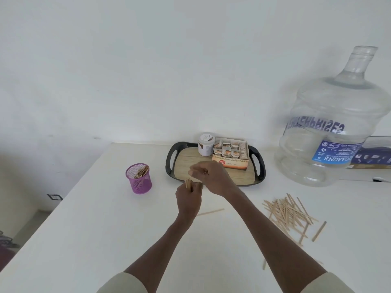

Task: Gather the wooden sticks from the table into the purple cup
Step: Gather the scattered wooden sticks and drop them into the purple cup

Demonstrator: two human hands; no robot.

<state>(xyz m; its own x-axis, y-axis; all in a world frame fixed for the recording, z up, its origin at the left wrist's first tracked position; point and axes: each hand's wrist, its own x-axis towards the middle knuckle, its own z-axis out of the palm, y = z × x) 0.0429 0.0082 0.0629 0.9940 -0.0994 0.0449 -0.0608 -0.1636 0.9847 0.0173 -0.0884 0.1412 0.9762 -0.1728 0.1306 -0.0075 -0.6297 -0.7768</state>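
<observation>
Many sticks [289, 214] lie scattered at right, some already in the purple cup [139, 178] at left. The left hand [188, 198] grips a bundle [188, 184]; the right hand [208, 176] pinches one stick. A tray [257, 166] sits just beyond, a water jug [330, 127] far right.

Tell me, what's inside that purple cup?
Wooden sticks lean inside the purple cup, their tops near the rim. Their lower ends and the cup's bottom cannot be made out through the mesh.

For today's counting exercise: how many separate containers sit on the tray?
2: a white jar at the back left of the tray, and an open tea box touching its right. Hands may hide smaller items.
</observation>
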